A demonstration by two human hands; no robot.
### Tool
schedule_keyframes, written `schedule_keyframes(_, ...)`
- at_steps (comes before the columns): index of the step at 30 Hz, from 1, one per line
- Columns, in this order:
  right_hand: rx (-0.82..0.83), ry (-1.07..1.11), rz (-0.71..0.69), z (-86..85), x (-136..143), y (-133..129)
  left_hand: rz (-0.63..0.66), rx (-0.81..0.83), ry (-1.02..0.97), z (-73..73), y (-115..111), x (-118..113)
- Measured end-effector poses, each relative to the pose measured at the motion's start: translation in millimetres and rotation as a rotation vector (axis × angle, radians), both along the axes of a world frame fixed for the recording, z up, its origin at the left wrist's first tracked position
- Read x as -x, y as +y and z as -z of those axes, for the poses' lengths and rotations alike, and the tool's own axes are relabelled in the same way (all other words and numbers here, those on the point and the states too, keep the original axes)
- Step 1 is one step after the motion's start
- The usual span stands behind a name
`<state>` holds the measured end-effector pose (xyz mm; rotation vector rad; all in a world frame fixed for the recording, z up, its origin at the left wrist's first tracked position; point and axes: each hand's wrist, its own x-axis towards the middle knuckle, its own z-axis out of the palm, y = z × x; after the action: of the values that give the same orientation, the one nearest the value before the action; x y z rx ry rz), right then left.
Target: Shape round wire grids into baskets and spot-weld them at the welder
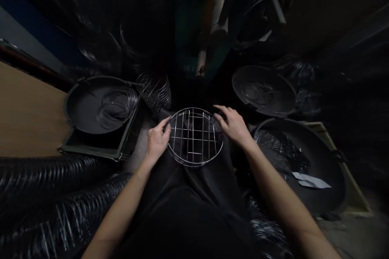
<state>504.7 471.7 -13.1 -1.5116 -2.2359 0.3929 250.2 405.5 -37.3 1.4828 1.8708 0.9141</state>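
A round wire rack (193, 139) of thin shiny bars, crossed inside a ring, is in front of me above my dark-clad lap. My left hand (158, 141) pinches its left rim between thumb and fingers. At the upper right rim is my right hand (234, 126), thumb and forefinger apart and stretched towards the ring. Whether its thumb touches the wire I cannot tell.
To the left, a dark basin (83, 107) holds wire rings (118, 107) and rests on a crate (91, 145). Long stacks of rings (69, 222) lie lower left. On the right are two more basins (322, 158) with wire pieces. A machine (220, 0) stands ahead.
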Motion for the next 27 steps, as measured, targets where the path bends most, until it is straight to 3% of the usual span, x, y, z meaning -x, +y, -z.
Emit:
schedule_keyframes(2, 0.045, 0.050, 0.035, 5.9, -15.1, -19.6, 0.007, -0.012, 0.021, -1.2, -2.9, -2.0)
schedule_keyframes(5, 0.023, 0.115, 0.120, 13.1, -16.6, -36.7, 0.029, -0.046, 0.042, -5.5, -5.0, -3.6)
schedule_keyframes(12, -0.028, 0.106, 0.228, 18.0, -4.1, -39.0, 0.081, -0.022, 0.229, -5.3, -8.3, -9.8)
schedule_keyframes(17, 0.018, 0.095, 0.201, 23.2, -4.1, -57.7, 0.040, -0.082, 0.269, 7.4, -15.8, -15.2)
schedule_keyframes(21, 0.052, 0.155, 0.208, 39.7, -0.3, -83.7, 0.027, -0.091, 0.268, 22.6, -23.7, -16.6)
schedule_keyframes(27, 0.104, 0.399, 0.280, 67.5, 9.6, -103.2, 0.165, -0.100, -0.071, 45.0, -31.0, -16.4)
